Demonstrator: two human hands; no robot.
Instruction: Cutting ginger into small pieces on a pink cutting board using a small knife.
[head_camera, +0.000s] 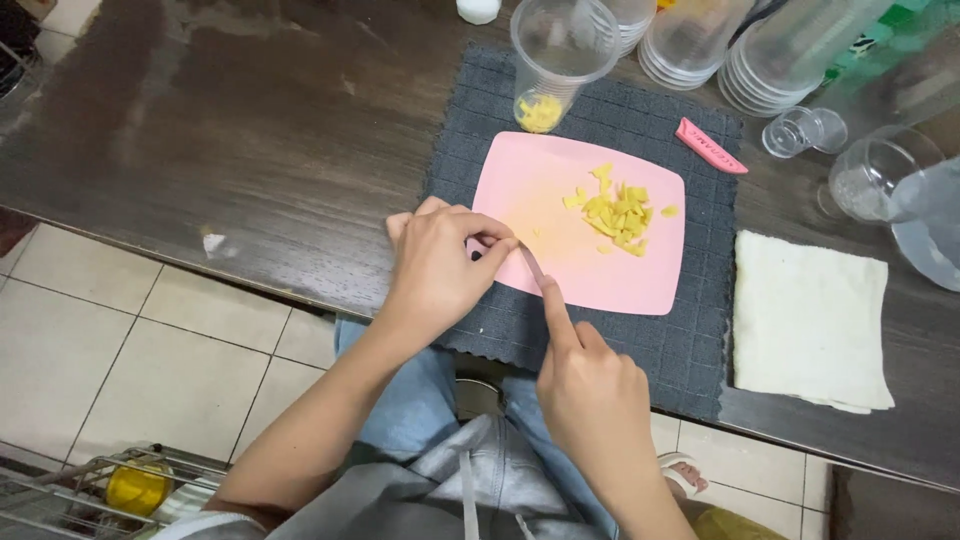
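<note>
My left hand (435, 265) pinches a small pale piece at the near left edge of the flat pink plastic cutting board (530, 180), fingertips closed tight on it. My right hand (590, 385) is wrapped around a slim pink-bladed knife (532, 266), forefinger stretched along its back, blade tip meeting the piece just by my left fingertips. To cut well here I judge I should keep those fingertips tucked back from the edge and press straight down. A heap of chopped yellow bits (615, 212) lies on the board's far right half. Beyond the board's far edge stands a clear plastic cup (560, 60) with more yellow bits at its bottom. Right of the board, a clear glass jug (905, 195) holds water
</note>
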